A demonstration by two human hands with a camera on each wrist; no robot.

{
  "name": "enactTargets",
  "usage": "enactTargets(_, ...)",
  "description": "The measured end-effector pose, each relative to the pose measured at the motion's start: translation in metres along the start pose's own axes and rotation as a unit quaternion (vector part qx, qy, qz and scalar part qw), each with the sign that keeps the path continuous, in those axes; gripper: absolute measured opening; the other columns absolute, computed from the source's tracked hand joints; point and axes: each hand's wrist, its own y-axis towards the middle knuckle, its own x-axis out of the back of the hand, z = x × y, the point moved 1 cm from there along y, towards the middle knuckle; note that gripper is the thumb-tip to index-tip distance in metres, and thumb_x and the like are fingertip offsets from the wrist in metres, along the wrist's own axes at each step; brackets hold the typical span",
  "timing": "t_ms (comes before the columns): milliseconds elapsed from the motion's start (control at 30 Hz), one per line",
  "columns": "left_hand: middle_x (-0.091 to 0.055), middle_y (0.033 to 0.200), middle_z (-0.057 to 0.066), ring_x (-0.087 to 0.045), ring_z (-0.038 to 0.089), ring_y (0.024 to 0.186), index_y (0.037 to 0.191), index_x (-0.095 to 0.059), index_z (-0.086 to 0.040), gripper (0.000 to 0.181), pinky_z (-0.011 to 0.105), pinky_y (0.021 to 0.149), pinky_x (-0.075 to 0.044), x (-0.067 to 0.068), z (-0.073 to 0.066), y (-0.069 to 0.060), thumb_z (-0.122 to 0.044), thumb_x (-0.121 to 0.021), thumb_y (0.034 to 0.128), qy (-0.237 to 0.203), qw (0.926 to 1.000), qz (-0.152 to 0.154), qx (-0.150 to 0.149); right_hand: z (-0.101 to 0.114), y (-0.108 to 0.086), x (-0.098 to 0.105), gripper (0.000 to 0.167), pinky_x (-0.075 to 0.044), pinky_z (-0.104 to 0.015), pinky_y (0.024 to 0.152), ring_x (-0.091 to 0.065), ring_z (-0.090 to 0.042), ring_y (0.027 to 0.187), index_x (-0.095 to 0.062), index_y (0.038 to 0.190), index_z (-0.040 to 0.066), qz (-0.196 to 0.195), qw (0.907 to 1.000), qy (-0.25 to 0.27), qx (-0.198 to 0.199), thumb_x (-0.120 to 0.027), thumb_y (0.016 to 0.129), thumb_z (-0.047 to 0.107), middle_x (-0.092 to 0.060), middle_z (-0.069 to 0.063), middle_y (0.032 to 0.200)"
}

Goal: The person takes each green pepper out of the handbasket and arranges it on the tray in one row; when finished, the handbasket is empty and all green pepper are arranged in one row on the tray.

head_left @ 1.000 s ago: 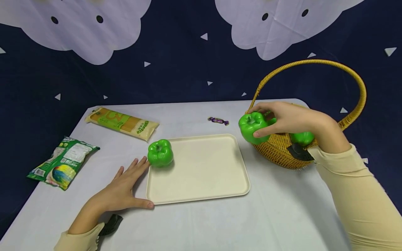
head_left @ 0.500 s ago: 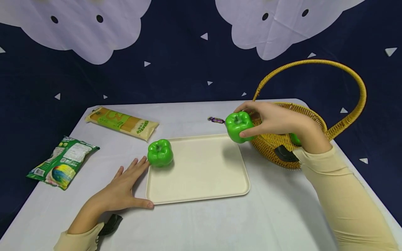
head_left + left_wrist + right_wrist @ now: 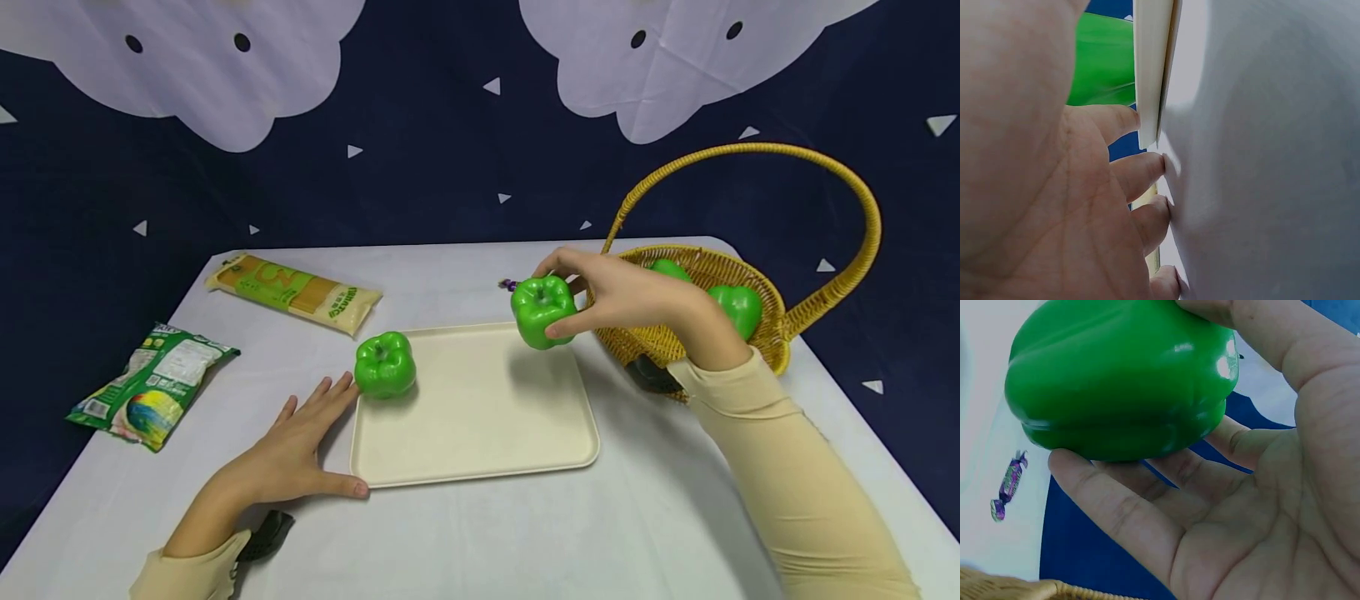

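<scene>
My right hand [image 3: 626, 292] grips a green bell pepper [image 3: 543, 312] above the back right corner of the cream tray [image 3: 480, 417]. In the right wrist view the thumb and fingers lie around this pepper [image 3: 1122, 381]. Another green pepper [image 3: 385, 365] sits at the tray's back left corner. With fingers spread, my left hand [image 3: 288, 462] rests on the table at the tray's left edge. The left wrist view shows its fingertips against the cloth and the tray rim [image 3: 1152, 75].
A wicker basket [image 3: 772, 333] with a tall handle holds green peppers [image 3: 737, 310] at the right. Behind the tray lies a purple-wrapped candy [image 3: 507, 285], partly hidden. A noodle packet [image 3: 292, 293] and a green snack bag [image 3: 153, 387] lie at the left.
My right hand has carried its pepper leftward from the basket to over the tray's back right corner. More of the basket's peppers show. The left hand has stayed in place.
</scene>
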Motion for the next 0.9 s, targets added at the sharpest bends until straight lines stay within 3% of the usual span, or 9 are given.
enactTargets(500,-0.020,0.179,0.023,-0.012,0.057,0.163,0.171,-0.026,-0.011,0.143,0.087,0.122,-0.004,0.000,0.000,0.000,-0.070,-0.095,0.0616,0.007,1.0000,-0.004,-0.005,0.006,0.020,-0.018,0.068,-0.057,-0.045,0.106,-0.064,-0.025,0.126,-0.054,0.141,0.013,0.015,0.9992,-0.004,0.036,-0.091,0.087,0.030,-0.067,-0.006,0.141)
enactTargets(900,-0.021,0.178,0.023,-0.013,0.057,0.163,0.171,-0.027,-0.011,0.142,0.087,0.121,-0.005,-0.001,0.001,-0.001,-0.070,-0.095,0.0614,0.009,0.9999,-0.006,-0.008,0.009,0.036,-0.034,0.068,-0.056,-0.044,0.106,-0.065,-0.020,0.120,-0.057,0.149,0.019,0.058,0.9970,-0.003,0.050,-0.087,0.090,0.033,-0.070,-0.001,0.129)
